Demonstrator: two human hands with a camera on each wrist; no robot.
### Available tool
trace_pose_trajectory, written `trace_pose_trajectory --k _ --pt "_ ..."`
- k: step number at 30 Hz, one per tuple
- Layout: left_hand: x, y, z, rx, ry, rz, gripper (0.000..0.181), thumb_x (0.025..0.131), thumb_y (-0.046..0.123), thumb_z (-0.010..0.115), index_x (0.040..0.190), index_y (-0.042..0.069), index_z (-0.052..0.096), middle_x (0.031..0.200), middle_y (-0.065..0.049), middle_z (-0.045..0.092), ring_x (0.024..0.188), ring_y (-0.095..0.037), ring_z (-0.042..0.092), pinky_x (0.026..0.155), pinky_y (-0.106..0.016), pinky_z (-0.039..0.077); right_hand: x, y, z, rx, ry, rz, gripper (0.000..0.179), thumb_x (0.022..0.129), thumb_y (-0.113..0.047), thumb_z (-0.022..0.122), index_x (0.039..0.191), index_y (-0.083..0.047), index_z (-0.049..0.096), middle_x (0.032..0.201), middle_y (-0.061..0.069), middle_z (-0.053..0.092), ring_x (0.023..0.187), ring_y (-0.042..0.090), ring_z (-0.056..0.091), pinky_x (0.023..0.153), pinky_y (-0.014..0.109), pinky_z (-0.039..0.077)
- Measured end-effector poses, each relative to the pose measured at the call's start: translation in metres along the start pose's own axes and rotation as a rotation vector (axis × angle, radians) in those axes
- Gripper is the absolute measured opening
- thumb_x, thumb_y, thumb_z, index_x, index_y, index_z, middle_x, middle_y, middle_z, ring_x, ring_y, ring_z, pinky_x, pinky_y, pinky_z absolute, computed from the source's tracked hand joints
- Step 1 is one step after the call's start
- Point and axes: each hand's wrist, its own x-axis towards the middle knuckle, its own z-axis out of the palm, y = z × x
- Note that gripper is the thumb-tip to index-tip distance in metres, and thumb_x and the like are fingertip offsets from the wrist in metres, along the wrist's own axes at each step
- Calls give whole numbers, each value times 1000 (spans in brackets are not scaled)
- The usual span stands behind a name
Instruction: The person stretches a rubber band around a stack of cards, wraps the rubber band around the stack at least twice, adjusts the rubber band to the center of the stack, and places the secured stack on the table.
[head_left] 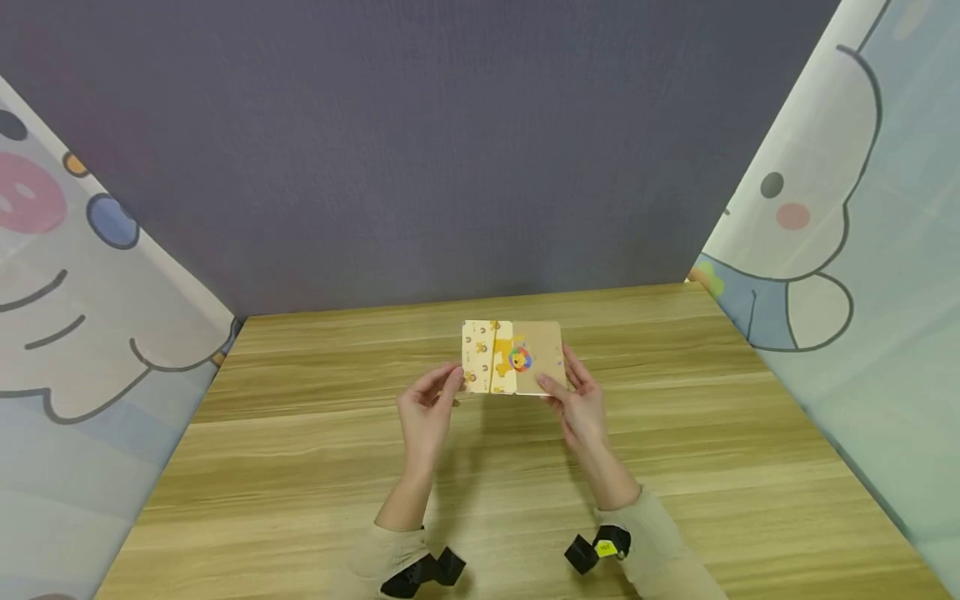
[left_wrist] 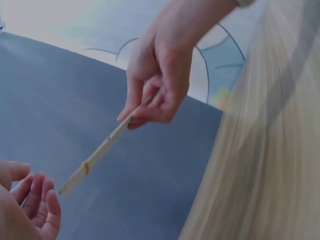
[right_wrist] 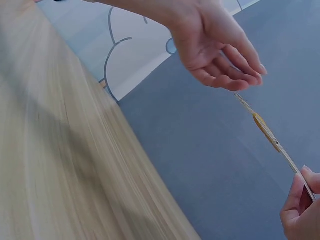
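A small thin notebook is held up above the table, with a cream bear-patterned strip on its left and a tan cover with a cartoon lion on its right. Round the cream part runs a yellow elastic band, seen edge-on in both wrist views. My right hand pinches the notebook's right end, thumb on the front and fingers behind. At the other end, my left hand is held close with loosely bent fingers. A small gap separates the left fingers from the notebook edge in the left wrist view.
Below the hands lies a wood-grain table. A dark grey-blue panel stands behind it. Cartoon-printed curtains hang along both sides. Each wrist carries a black strapped device.
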Motion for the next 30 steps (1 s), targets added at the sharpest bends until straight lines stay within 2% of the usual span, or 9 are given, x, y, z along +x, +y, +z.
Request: trace_pose_trajectory --k 10,13,15,17,22,24,28,29,30 --pt "-16 -30 2 -139 34 -204 26 81 19 65 85 -6 63 75 -19 60 64 -16 57 50 -21 46 2 -2 1 18 4 -1 64 79 17 54 135 -9 37 112 9 51 75 13 60 53 16 47" --pt "-20 -32 6 -173 30 -266 20 81 17 65 83 -2 64 70 -10 60 63 -13 56 49 -20 45 2 -2 2 20 1 2 65 79 17 54 135 -9 36 111 9 50 76 14 60 54 17 48" --pt "-22 -38 7 -193 18 -256 18 82 17 65 84 -1 64 70 -7 60 63 -13 56 49 -20 44 2 -2 2 21 -1 3 65 79 17 53 135 -9 36 111 9 50 76 13 60 54 17 48" --pt "-24 -54 8 -208 -7 -210 18 83 16 63 85 -1 64 69 -4 60 63 -13 56 48 -20 45 2 -2 3 17 -5 3 65 79 17 53 136 -9 35 111 9 50 76 14 60 54 17 48" --pt "-18 -125 9 -216 -2 -157 22 82 26 65 86 4 67 73 -8 63 62 -14 59 45 -21 46 1 0 4 -6 -11 -1 65 78 16 55 135 -8 36 111 8 53 76 14 60 53 17 47" --pt "-18 -120 13 -223 21 -164 24 81 27 65 84 2 66 72 -8 62 61 -13 59 44 -21 45 0 0 4 -16 -15 -2 65 78 16 56 135 -8 36 111 9 52 75 14 60 53 17 47" --pt "-24 -72 21 -259 60 -158 26 83 17 64 79 -9 62 67 -8 61 56 -11 56 42 -20 42 0 1 4 -19 -22 -2 66 77 17 56 135 -8 36 112 11 51 74 14 61 53 17 48" --pt "-25 -57 24 -236 81 -183 28 83 17 64 79 -10 62 66 -8 61 55 -11 56 42 -20 42 0 1 4 -19 -24 -3 66 77 17 56 135 -8 36 112 11 50 74 14 61 53 17 48" --pt "-25 -54 25 -228 93 -190 28 83 17 64 79 -10 62 66 -8 61 55 -11 56 42 -19 43 0 1 4 -17 -27 -4 66 77 17 55 135 -8 36 113 12 50 74 14 61 53 17 48"
